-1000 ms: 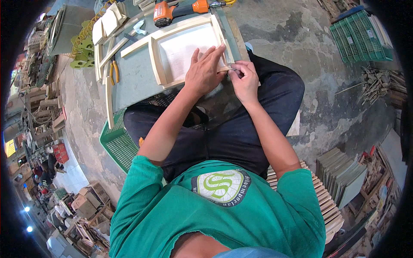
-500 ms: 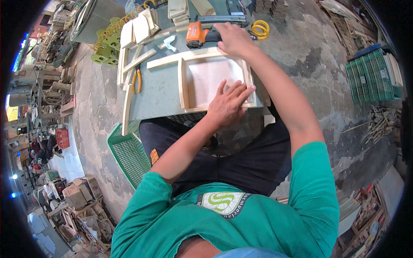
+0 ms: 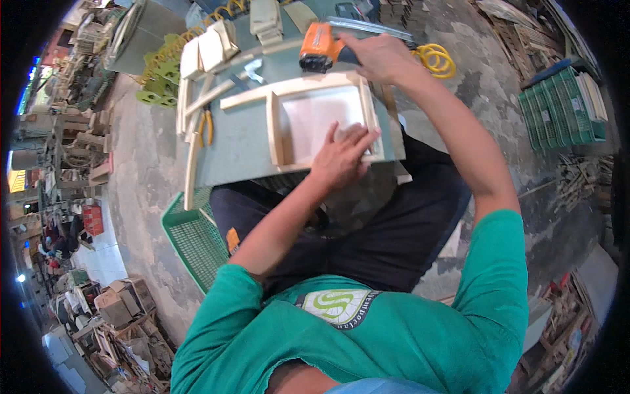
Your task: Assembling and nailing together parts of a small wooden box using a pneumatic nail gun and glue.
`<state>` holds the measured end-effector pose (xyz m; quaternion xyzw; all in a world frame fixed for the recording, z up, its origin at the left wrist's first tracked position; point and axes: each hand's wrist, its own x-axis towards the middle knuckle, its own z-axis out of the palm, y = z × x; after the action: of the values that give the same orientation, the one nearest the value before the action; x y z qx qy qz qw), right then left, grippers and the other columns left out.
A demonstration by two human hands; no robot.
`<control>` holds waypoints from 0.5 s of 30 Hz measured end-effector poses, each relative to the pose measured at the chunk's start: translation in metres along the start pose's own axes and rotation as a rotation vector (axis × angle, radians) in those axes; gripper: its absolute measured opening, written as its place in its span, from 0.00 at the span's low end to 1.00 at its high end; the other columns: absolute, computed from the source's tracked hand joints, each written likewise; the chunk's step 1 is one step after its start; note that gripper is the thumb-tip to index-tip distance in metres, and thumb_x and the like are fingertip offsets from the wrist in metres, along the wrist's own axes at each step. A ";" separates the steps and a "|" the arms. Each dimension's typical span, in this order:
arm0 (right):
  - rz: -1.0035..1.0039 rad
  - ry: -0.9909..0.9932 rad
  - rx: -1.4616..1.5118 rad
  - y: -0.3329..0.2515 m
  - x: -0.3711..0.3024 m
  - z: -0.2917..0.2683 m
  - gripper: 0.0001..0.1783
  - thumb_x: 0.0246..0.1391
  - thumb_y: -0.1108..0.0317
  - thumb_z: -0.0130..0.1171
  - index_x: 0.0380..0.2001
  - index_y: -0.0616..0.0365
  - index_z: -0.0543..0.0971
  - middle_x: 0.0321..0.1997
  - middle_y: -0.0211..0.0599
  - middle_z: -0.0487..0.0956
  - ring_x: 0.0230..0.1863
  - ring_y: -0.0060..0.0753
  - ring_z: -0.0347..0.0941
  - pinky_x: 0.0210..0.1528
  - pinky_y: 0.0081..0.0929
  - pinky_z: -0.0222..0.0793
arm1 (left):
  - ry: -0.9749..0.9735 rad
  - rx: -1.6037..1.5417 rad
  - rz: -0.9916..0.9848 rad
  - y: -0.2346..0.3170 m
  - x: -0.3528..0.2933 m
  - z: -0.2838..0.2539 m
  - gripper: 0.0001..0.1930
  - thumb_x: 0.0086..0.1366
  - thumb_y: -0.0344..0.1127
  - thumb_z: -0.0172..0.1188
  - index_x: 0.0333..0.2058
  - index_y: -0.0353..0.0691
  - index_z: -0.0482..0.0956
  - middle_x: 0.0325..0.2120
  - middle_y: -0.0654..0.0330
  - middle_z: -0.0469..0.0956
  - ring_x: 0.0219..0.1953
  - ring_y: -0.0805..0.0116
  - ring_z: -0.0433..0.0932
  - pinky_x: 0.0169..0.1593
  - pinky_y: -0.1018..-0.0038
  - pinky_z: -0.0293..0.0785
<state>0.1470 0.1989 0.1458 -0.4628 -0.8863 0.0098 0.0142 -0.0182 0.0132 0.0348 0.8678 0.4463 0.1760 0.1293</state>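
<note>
My right hand [image 3: 384, 58] is wrapped round the dark handle of an orange and black nail gun [image 3: 319, 44], raised at the far edge of a pale wooden frame [image 3: 273, 128]. The frame lies on the grey-green worktable [image 3: 226, 154]; a light panel [image 3: 302, 125] fills its right section, and its far rail runs on to the left. My left hand [image 3: 344, 156] rests on the panel near the frame's right near corner, fingers stretched out and apart. The nail gun's tip is hidden from this view.
Orange-handled pliers [image 3: 206, 125], a hammer-like tool [image 3: 253, 71] and loose wooden strips [image 3: 191, 167] lie on the table's left. Stacked wooden pieces [image 3: 266, 21] stand at the back. A yellow coiled hose [image 3: 436, 60] hangs at right; a green basket [image 3: 197, 240] stands below left.
My right hand has taken hold of the nail gun and lifted it, shifting it to the right and away. My left hand stays on the panel.
</note>
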 end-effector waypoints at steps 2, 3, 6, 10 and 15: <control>-0.003 0.190 0.053 0.014 -0.058 -0.005 0.44 0.53 0.60 0.69 0.72 0.42 0.64 0.46 0.52 0.85 0.47 0.58 0.84 0.48 0.51 0.80 | -0.012 0.005 0.000 -0.002 -0.001 0.002 0.44 0.58 0.37 0.69 0.74 0.53 0.62 0.65 0.56 0.72 0.72 0.58 0.66 0.75 0.39 0.51; -0.018 0.302 0.068 0.019 -0.090 -0.006 0.46 0.52 0.61 0.71 0.74 0.41 0.63 0.46 0.51 0.85 0.47 0.58 0.84 0.48 0.52 0.80 | -0.010 0.003 0.001 -0.004 -0.001 0.005 0.44 0.59 0.37 0.68 0.74 0.54 0.62 0.65 0.56 0.72 0.72 0.58 0.66 0.76 0.39 0.51; 0.000 0.231 0.129 0.010 -0.187 -0.029 0.54 0.47 0.64 0.75 0.77 0.43 0.60 0.50 0.50 0.84 0.48 0.58 0.82 0.49 0.51 0.78 | 0.002 -0.004 0.010 -0.005 -0.002 0.012 0.44 0.61 0.37 0.68 0.75 0.54 0.59 0.66 0.56 0.72 0.73 0.59 0.66 0.76 0.40 0.50; 0.066 0.118 0.106 -0.015 -0.276 -0.021 0.56 0.40 0.69 0.77 0.75 0.48 0.64 0.47 0.45 0.85 0.43 0.52 0.82 0.47 0.47 0.78 | 0.012 0.057 0.016 -0.003 -0.002 0.013 0.45 0.62 0.37 0.68 0.76 0.54 0.57 0.65 0.58 0.73 0.72 0.59 0.67 0.77 0.40 0.48; -0.012 0.016 0.080 -0.045 -0.323 0.038 0.52 0.39 0.69 0.75 0.73 0.52 0.69 0.34 0.36 0.83 0.36 0.44 0.82 0.42 0.40 0.77 | -0.011 0.055 0.000 0.001 0.002 0.015 0.44 0.62 0.37 0.67 0.75 0.53 0.57 0.64 0.57 0.74 0.72 0.59 0.67 0.77 0.38 0.46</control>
<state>0.2931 -0.0923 0.1040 -0.4568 -0.8877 0.0414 0.0396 -0.0101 0.0128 0.0216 0.8720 0.4502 0.1589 0.1080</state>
